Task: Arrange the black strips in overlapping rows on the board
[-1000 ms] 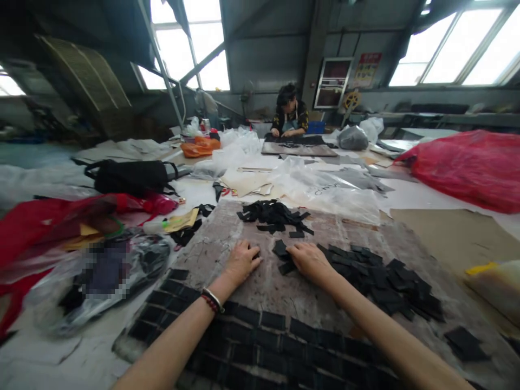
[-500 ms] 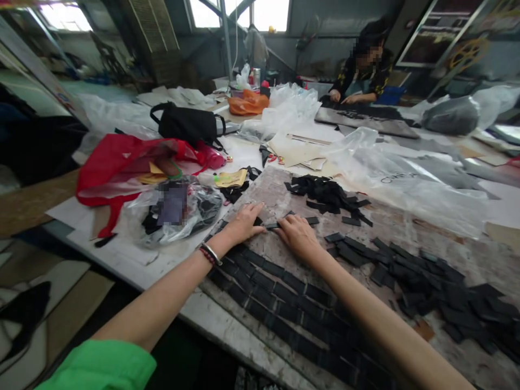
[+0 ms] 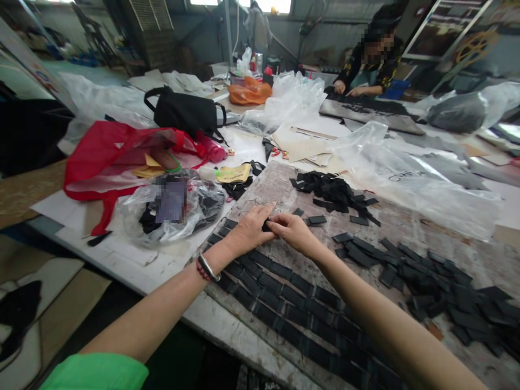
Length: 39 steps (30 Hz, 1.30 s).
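My left hand (image 3: pixel 254 225) lies on the stained board (image 3: pixel 280 189), its fingers stretched forward and its thumb reaching towards my right hand. My right hand (image 3: pixel 293 232) pinches a small black strip (image 3: pixel 266 225) in the gap between the left thumb and fingers; the hands mostly hide it. Whether the left hand also grips the strip is unclear. Rows of black rectangular pieces (image 3: pixel 292 287) lie side by side under and in front of my forearms. A few loose black pieces (image 3: pixel 316 221) sit just beyond my right hand.
To the right spreads a heap of black pieces (image 3: pixel 430 284), with a pile of thin black strips (image 3: pixel 335 192) behind it. A red bag (image 3: pixel 101 157), a clear plastic bag (image 3: pixel 190 216) and a black bag (image 3: pixel 184 114) stand at left. Across the table a person (image 3: pixel 369 65) works.
My right hand has drawn closer to the left and its fingers have closed on the small strip. My left hand stays almost in place. The view has shifted slightly.
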### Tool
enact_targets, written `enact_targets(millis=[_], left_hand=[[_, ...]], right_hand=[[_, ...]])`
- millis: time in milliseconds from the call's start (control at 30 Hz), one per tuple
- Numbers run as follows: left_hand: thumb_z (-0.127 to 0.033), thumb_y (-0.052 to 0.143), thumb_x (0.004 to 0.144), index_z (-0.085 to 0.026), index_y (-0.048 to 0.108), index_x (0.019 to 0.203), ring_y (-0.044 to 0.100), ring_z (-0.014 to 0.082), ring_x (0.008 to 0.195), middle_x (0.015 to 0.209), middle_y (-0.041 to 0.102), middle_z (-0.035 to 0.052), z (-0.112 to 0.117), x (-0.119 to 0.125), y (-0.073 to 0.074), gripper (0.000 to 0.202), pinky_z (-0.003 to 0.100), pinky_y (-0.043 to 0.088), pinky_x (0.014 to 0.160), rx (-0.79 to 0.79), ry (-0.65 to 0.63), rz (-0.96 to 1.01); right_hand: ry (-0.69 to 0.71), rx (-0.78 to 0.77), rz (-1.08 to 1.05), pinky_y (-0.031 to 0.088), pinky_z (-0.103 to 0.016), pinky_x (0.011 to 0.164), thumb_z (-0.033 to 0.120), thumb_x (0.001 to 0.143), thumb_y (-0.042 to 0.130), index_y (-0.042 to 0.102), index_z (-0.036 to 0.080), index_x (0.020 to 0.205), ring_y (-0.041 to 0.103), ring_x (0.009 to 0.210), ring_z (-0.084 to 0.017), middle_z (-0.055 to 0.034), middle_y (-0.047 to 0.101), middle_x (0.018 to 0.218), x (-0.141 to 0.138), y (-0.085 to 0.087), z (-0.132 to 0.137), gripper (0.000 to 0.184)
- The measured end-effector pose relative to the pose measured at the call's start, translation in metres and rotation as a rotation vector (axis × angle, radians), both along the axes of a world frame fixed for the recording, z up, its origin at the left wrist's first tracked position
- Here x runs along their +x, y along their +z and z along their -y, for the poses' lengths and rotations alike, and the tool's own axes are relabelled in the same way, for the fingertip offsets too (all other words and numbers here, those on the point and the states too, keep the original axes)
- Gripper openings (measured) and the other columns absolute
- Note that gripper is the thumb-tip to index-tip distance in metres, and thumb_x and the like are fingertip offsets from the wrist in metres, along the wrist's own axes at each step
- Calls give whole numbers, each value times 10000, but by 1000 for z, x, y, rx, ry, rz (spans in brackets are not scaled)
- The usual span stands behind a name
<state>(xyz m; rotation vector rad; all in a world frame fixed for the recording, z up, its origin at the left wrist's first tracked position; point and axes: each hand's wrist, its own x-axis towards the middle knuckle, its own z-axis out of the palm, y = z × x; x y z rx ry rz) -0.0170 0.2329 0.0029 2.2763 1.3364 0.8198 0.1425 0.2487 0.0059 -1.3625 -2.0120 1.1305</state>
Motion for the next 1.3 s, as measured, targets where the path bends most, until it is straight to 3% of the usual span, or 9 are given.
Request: enact_targets(millis=[167, 400, 533, 633, 767, 867, 1067, 1200, 1300], left_hand=[[-279, 738, 714, -153, 343, 1376, 460, 265, 1239, 1286, 517, 145, 10, -11, -4, 781, 444, 364, 1064, 28, 37, 16], [-203, 631, 806, -182, 379, 1354, 562, 214, 1118, 1205, 594, 102, 32, -38, -21, 603, 401, 429, 1008, -20, 104, 7], [-156, 589, 825, -157, 425, 1319, 587, 205, 1048, 1118, 632, 91, 33, -38, -24, 520, 386, 460, 968, 2, 129, -6], [-152, 576, 837, -130, 440, 1303, 591, 206, 1024, 1092, 634, 99, 33, -40, -22, 486, 381, 467, 954, 32, 155, -8], [-187, 551, 865, -124, 467, 1272, 603, 208, 957, 999, 645, 89, 44, -47, -18, 421, 381, 491, 902, 67, 213, -17], [-190, 537, 874, -134, 557, 1144, 581, 220, 995, 1029, 636, 94, 55, -45, -15, 277, 378, 484, 910, 78, 174, -124], [-230, 574, 854, -112, 636, 891, 546, 253, 946, 940, 614, 111, 51, -21, -7, 138, 376, 491, 838, 46, 133, -478], [-131, 527, 855, -102, 636, 775, 566, 251, 892, 843, 619, 120, 38, -14, -1, 138, 366, 493, 767, 90, 52, -546], [-113, 503, 863, -107, 631, 747, 569, 240, 870, 819, 622, 113, 35, -20, 4, 173, 357, 486, 762, 135, -10, -559]], right_hand=[[-52, 38, 30, 329, -226, 551, 290, 782, 485, 494, 189, 623, 458, 566, -110, 34, 517, 576, -1, 2, 1, 189], [-12, 275, 286, 398, -246, 648, 230, 858, 463, 599, 193, 802, 568, 695, -148, -22, 638, 749, -2, -7, 6, 151], [125, 408, 334, 434, -258, 813, 144, 873, 452, 625, 163, 958, 592, 894, -165, -76, 637, 948, -6, -10, 10, 194], [230, 470, 461, 428, -280, 869, 209, 893, 503, 618, 160, 1073, 569, 967, -184, -91, 606, 1008, -14, -6, 10, 219], [367, 505, 690, 428, -272, 794, 206, 920, 472, 639, 173, 1054, 557, 937, -193, -102, 603, 994, -24, 2, 4, 216], [397, 510, 789, 420, -254, 722, 173, 928, 432, 649, 180, 999, 568, 886, -186, -97, 616, 962, -24, 5, 4, 228], [200, 422, 570, 433, -260, 770, 193, 888, 511, 620, 169, 1036, 613, 897, -185, -88, 665, 971, -12, -3, 4, 185], [28, 283, 402, 435, -262, 701, 222, 861, 529, 638, 172, 989, 631, 771, -182, -55, 690, 843, -4, -6, -5, 176], [-11, 249, 403, 428, -257, 651, 228, 871, 482, 653, 170, 908, 624, 709, -177, -44, 686, 772, -1, -7, -7, 185]])
